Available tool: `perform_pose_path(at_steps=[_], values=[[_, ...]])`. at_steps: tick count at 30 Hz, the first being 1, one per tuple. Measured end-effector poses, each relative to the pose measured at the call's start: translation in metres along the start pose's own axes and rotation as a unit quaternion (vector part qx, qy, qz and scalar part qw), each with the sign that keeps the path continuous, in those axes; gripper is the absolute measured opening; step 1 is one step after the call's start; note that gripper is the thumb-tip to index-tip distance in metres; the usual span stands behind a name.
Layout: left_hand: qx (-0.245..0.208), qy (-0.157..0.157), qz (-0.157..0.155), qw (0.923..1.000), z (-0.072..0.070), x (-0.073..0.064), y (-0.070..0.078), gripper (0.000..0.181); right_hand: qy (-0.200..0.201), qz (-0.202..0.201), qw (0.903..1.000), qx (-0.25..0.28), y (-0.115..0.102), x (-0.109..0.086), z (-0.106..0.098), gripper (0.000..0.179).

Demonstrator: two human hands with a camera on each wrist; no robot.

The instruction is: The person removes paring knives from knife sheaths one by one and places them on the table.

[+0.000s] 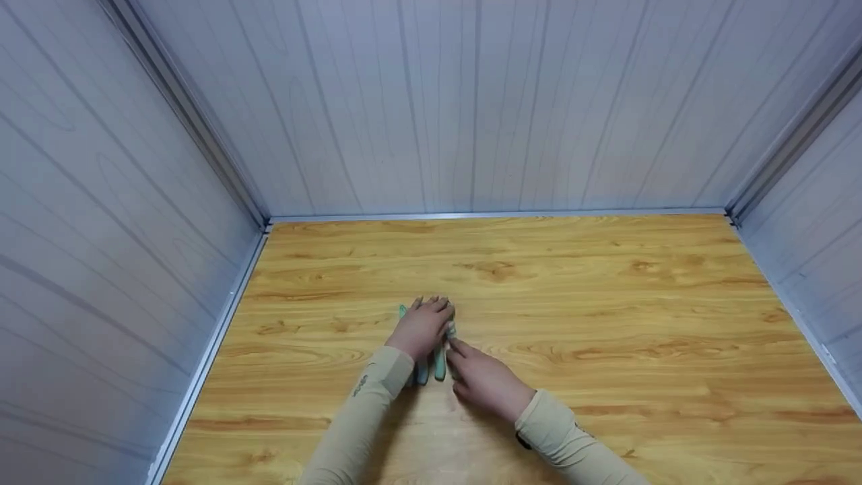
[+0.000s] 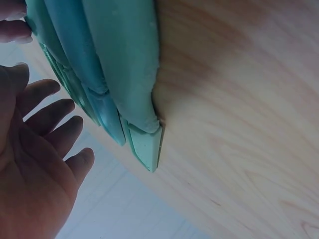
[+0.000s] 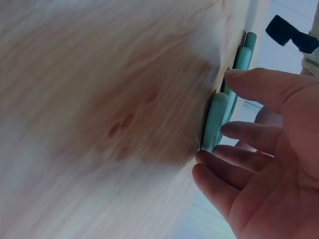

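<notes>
Several slim, rounded-handled plastic things in green and blue lie side by side on the tabletop. Nearest the left wrist camera is a pale green one [image 2: 127,64] with a flat angled tip section; a blue one [image 2: 82,50] lies against it. Over the row, my left hand [image 1: 421,330] reaches with extended fingers, which look relaxed and spread in its wrist view. My right hand [image 1: 488,380] is at the row's right side, fingertips beside a green handle [image 1: 440,364]. In the right wrist view its loosely straight fingers [image 3: 249,134] meet the handles' edge. The left hand partly hides the row.
The wood-grain tabletop [image 1: 572,289] spreads around the hands. Pale panel walls [image 1: 438,114] enclose it at the back, left and right, with a metal strip [image 1: 498,216] along the back edge. A dark band [image 3: 291,35] shows near a sleeve.
</notes>
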State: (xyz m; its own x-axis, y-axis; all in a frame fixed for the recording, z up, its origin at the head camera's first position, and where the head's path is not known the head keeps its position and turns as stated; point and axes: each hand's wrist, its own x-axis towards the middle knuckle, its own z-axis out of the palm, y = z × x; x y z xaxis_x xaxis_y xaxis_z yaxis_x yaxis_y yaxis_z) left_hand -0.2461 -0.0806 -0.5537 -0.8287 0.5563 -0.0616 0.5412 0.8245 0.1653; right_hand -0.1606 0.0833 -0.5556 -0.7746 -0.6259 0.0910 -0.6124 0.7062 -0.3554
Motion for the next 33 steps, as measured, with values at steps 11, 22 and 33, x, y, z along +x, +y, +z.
perform_pose_path(at_steps=[11,22,33], values=[[-0.001,0.013,0.009,0.9999,0.003,0.001,0.000,0.040,0.014,-0.014,0.9996,-0.019,-0.003,0.004,-0.002,0.028],[-0.007,0.020,0.015,0.9997,0.003,0.000,-0.002,0.038,0.046,-0.024,0.9968,-0.060,-0.003,0.009,0.004,0.024],[-0.014,0.021,0.013,0.9996,0.003,-0.001,-0.003,0.037,0.041,-0.012,0.9951,-0.089,-0.004,0.013,0.006,0.023]])
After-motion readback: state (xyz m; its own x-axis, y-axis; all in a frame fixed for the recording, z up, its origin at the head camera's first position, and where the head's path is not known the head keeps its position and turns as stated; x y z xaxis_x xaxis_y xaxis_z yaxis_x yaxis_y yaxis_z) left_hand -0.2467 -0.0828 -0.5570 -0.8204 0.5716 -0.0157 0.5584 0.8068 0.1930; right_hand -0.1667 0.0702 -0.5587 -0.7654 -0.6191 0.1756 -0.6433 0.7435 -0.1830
